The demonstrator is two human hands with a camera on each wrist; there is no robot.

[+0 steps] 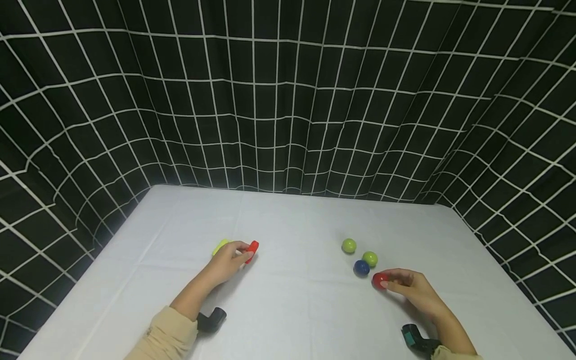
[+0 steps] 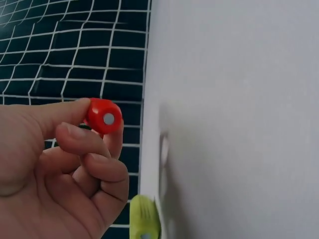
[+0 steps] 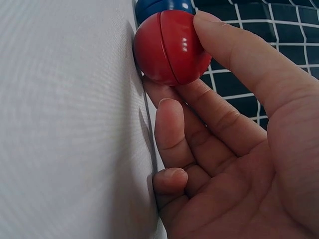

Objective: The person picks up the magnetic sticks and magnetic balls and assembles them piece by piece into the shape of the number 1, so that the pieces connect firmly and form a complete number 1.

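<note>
My left hand [image 1: 225, 264] pinches a short red toy rod [image 1: 253, 247] between thumb and fingers, above the white table. A round grey disc shows in the end of that red rod [image 2: 104, 117] in the left wrist view. Just beyond this hand lies a lime-green rod [image 1: 220, 246], partly hidden behind it. On the right, my right hand [image 1: 417, 291] holds a glossy red ball [image 3: 172, 47] by thumb and fingertips, low at the tabletop. A dark blue ball [image 1: 361, 268] is close to the red one, on its far left side.
Two lime-green balls, a nearer one [image 1: 370, 258] beside the blue ball and a farther one [image 1: 349, 245], sit on the white-covered table [image 1: 288, 310]. A black curtain [image 1: 279, 100] with a white grid surrounds the table's back and sides. Dark wrist devices [image 1: 212, 320] show at both forearms.
</note>
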